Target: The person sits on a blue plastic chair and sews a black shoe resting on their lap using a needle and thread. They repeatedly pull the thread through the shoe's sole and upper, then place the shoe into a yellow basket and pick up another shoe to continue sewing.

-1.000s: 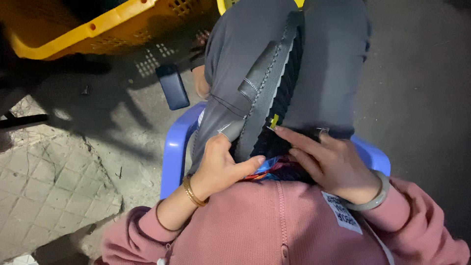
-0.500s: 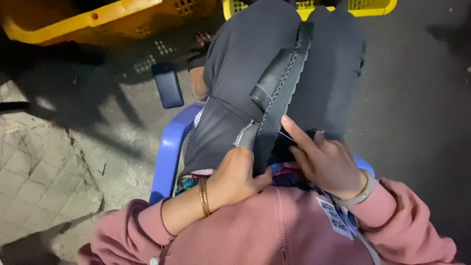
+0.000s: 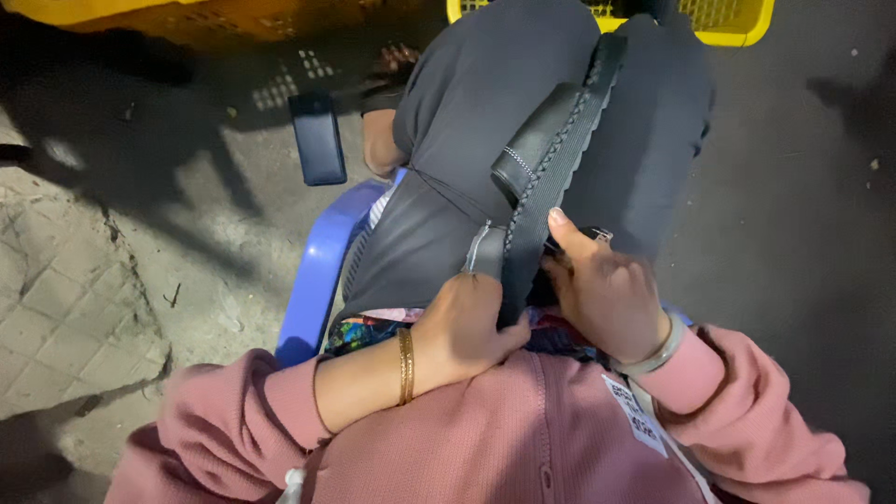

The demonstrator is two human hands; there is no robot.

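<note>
black leather strap (image 3: 546, 168) with a braided edge lies along our lap, near end pinched shut in our left hand (image 3: 471, 327) while our right hand (image 3: 607, 289) presses fingers on it, seemingly mid-braiding, next needing a firm pull; one strap, one blue chair (image 3: 322, 271), one phone (image 3: 317, 138), two yellow crates (image 3: 747, 19).

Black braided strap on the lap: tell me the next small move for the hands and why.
Probably slide the right hand a little farther up the black braided strap to pull it taut. The left hand already grips the near end at the lap, while the right thumb only rests on the strap's edge, and the padded piece sits folded over farther up.
</note>
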